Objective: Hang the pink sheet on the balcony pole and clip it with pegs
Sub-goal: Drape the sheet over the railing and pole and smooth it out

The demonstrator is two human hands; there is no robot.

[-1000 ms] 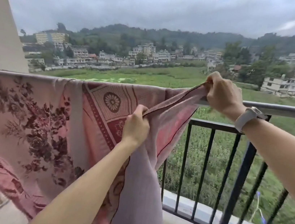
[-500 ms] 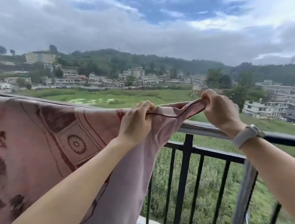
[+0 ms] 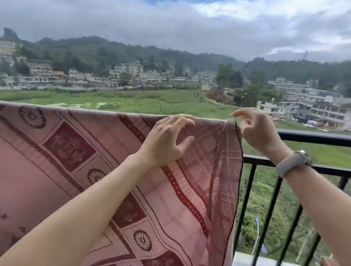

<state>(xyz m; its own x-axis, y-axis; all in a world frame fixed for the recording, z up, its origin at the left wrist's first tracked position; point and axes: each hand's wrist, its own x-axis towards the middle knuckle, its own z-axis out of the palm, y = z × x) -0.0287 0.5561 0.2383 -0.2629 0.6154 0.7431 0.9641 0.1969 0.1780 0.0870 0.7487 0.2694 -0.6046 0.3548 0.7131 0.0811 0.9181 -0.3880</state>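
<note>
Spreading stage, as we judge it: our pink patterned cotton sheet with dark red floral squares (image 3: 71, 163) hangs draped over the horizontal balcony pole (image 3: 327, 138), covering it from the left edge of view to the sheet's right-hand edge, where the bare dark pole carries on rightward. Our left hand (image 3: 164, 142) rests against the front face of the cloth just below the pole, fingers spread and loosely curled, palm to the fabric, gripping nothing that we can make out. Our right hand (image 3: 258, 131), wrist bearing a pale grey band watch (image 3: 292, 162), sits at the sheet's top right corner on the pole; thumb and forefinger look pinched on the hem there, the other fingers fanned open, though whether cloth is truly held is hard to tell. Black metal railing bars (image 3: 269, 213) stand below and behind. No pegs appear in view. Next, in our estimate: smooth the corner flat along the pole, then fetch pegs and clamp the sheet near this right edge first.
</note>
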